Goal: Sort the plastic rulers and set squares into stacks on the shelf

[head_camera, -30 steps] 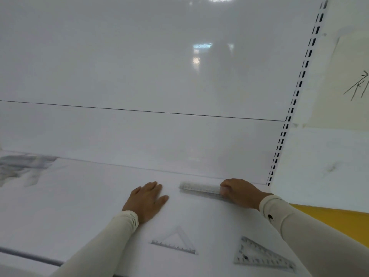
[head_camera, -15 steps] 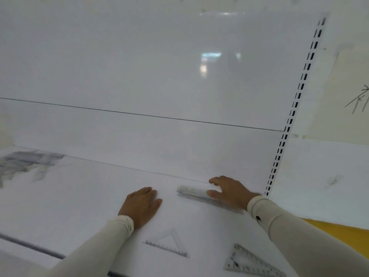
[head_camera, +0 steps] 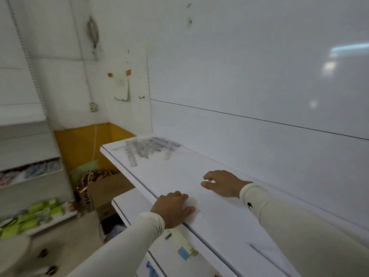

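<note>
bright, even indoor light; ceiling lamps glare off the glossy back panel (head_camera: 329, 64) at upper right; whole frame motion-blurred, edges bowed by the wide lens.

Pile of rulers (head_camera: 148, 148) at the shelf's (head_camera: 219, 220) far left end, both hands nearer, right hand (head_camera: 220, 184) behind left hand (head_camera: 173, 208).

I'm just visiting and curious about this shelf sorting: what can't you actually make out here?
Head view only:
- Pile of clear plastic rulers and set squares at the white shelf's far end: motion blur hides their count and shapes.
- Right hand: fingers curled above the shelf, too blurred to tell whether they hold anything.
- Left hand: covers the shelf edge beneath it.
</note>
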`<control>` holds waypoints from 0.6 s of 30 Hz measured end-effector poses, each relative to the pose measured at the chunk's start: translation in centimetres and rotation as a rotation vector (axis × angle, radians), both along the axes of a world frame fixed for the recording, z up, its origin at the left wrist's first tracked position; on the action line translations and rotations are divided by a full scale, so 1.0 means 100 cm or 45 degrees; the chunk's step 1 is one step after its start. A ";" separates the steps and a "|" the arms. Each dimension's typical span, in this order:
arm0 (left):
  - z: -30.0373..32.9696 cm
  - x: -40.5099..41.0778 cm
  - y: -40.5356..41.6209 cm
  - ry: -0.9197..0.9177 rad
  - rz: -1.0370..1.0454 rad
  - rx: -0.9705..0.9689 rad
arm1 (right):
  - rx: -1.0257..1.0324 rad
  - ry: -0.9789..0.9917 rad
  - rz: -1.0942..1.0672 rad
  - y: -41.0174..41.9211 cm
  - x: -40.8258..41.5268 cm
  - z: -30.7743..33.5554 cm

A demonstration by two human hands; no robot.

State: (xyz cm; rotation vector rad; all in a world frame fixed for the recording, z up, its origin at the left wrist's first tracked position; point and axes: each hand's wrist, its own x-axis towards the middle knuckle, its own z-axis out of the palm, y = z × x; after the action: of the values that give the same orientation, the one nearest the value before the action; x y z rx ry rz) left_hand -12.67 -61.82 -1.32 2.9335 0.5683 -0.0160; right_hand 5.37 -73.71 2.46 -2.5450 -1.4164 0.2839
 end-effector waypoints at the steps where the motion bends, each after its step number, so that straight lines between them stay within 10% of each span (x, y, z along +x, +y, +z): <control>1: 0.003 -0.010 0.015 -0.022 0.034 -0.025 | -0.017 -0.009 0.040 0.022 -0.007 0.004; 18: 0.011 -0.155 0.322 -0.082 0.314 0.013 | -0.121 -0.078 0.432 0.389 -0.135 0.011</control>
State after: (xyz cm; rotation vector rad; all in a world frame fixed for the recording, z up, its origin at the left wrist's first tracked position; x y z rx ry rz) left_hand -28.20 -29.60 -0.18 2.8394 0.9163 0.1097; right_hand -8.10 -34.79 3.53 -2.3920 -1.9015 0.3366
